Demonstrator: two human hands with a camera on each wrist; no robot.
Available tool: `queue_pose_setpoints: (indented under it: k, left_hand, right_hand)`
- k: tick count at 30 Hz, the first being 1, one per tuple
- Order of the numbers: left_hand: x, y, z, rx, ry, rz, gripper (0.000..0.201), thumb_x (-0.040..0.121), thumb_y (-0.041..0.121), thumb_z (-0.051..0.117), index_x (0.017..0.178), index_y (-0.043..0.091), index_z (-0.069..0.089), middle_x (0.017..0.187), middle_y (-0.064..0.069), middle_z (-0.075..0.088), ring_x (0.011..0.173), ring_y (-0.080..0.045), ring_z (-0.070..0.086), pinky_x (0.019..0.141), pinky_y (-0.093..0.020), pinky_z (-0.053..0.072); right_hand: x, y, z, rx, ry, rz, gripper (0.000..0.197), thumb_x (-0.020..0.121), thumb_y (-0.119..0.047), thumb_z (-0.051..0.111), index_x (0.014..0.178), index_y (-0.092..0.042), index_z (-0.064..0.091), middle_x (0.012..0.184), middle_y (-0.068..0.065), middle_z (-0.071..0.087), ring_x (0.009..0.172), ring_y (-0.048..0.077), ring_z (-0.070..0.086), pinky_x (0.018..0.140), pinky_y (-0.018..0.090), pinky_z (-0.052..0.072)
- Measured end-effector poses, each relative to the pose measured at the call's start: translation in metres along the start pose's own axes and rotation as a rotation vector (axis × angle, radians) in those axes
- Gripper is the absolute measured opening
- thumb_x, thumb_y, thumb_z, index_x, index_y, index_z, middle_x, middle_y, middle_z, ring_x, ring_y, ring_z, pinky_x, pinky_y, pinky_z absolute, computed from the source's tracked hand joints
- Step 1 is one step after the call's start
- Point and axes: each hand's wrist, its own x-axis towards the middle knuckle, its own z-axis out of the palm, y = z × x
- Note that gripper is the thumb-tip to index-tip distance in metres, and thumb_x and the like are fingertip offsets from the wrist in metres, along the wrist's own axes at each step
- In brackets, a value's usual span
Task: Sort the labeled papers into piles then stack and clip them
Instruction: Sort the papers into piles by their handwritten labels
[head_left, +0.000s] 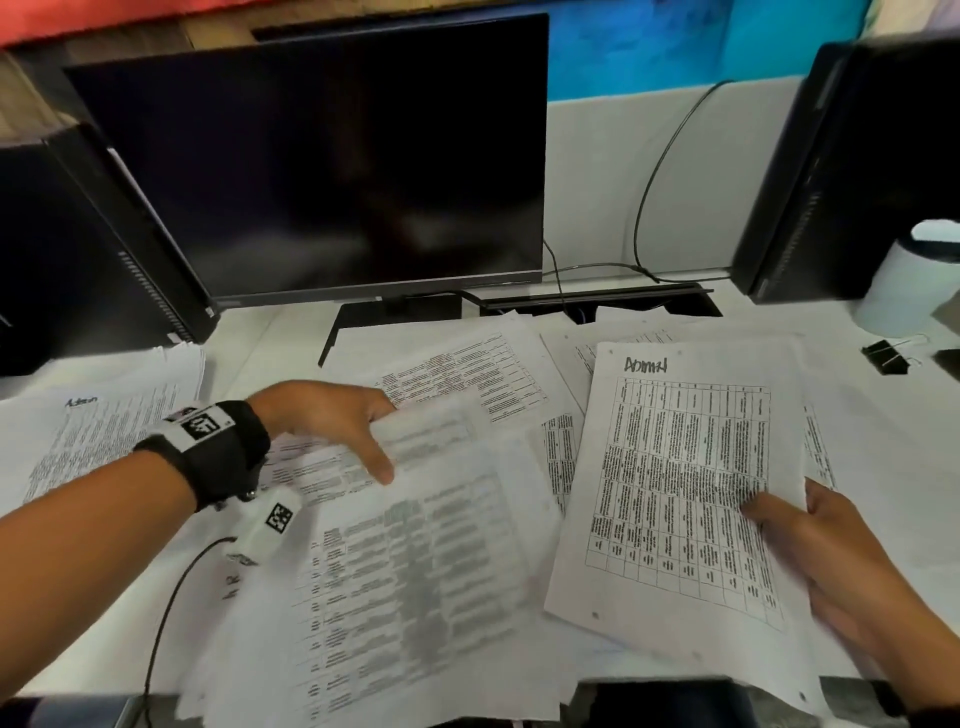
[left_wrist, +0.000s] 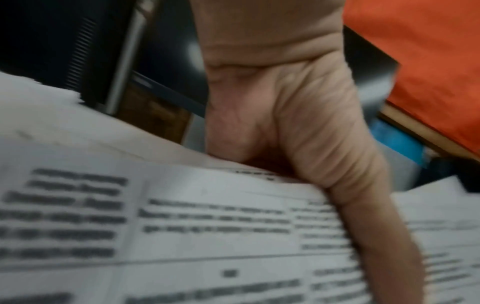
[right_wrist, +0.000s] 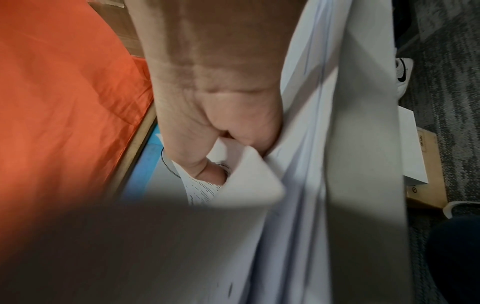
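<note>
Sorting labeled papers, mid-desk, both hands busy.
Loose papers (head_left: 457, 374) lay spread over desk (head_left: 883, 426) centre; 1 pile (head_left: 104, 415) at left edge, 1 binder clip (head_left: 889, 355) at right edge. My left hand (head_left: 332, 415) pinched 1 blurred sheet (head_left: 415, 545), right hand (head_left: 852, 551) gripped "Admin" sheet (head_left: 680, 483) w/ several under. Best to read label first, then drop square onto matching pile.

Loose printed white paper sheets (head_left: 467, 395) blanket the middle of the white table (head_left: 883, 415), so bare surface shows only at the right. The wide black monitor (head_left: 322, 156) walls off the back, dark computer towers (head_left: 78, 249) flank both sides, and a black binder clip (head_left: 885, 356) and pale cylindrical cup (head_left: 906, 286) crowd the right corner.
</note>
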Motion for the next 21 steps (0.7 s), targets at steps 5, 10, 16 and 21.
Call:
queue_pose_setpoints:
  k: [5, 10, 16, 21]
  left_hand:
    - [-0.031, -0.022, -0.03, -0.449, 0.341, 0.111, 0.039, 0.089, 0.001, 0.072, 0.128, 0.006, 0.068, 0.127, -0.018, 0.074, 0.113, -0.041, 0.072, 0.099, -0.054, 0.059]
    - [-0.03, -0.041, -0.025, -0.878, 0.426, 0.288, 0.063, 0.054, 0.027, 0.104, 0.113, 0.019, 0.082, 0.129, -0.022, 0.071, 0.108, -0.038, 0.075, 0.083, -0.047, 0.065]
    - [0.015, -0.005, 0.015, -1.171, 0.38, 0.327, 0.054, 0.086, 0.013, 0.081, 0.137, 0.005, 0.067, 0.139, -0.027, 0.063, 0.114, -0.037, 0.072, 0.093, -0.047, 0.062]
    - [0.064, 0.071, 0.059, -1.181, 0.236, 0.212, 0.046, 0.095, 0.017, 0.073, 0.137, 0.0, 0.065, 0.132, -0.023, 0.07, 0.12, -0.037, 0.07, 0.103, -0.051, 0.056]
  right_hand:
    - [0.0, -0.001, -0.004, 0.015, -0.009, -0.001, 0.02, 0.097, 0.009, 0.061, 0.1, -0.009, 0.069, 0.073, -0.002, 0.08, 0.06, 0.012, 0.076, 0.068, 0.03, 0.051]
    - [0.003, 0.001, -0.004, -0.039, 0.006, -0.012, 0.023, 0.094, 0.009, 0.062, 0.106, -0.008, 0.073, 0.087, 0.008, 0.082, 0.072, 0.022, 0.08, 0.07, 0.034, 0.056]
    - [0.007, 0.003, 0.001, -0.102, -0.005, -0.068, 0.023, 0.094, 0.002, 0.07, 0.111, -0.012, 0.075, 0.103, 0.008, 0.082, 0.082, 0.019, 0.08, 0.078, 0.035, 0.056]
    - [-0.003, -0.01, 0.007, 0.015, -0.114, -0.021, 0.048, 0.096, -0.066, 0.056, 0.12, -0.029, 0.075, 0.118, -0.003, 0.079, 0.106, 0.016, 0.075, 0.101, 0.044, 0.052]
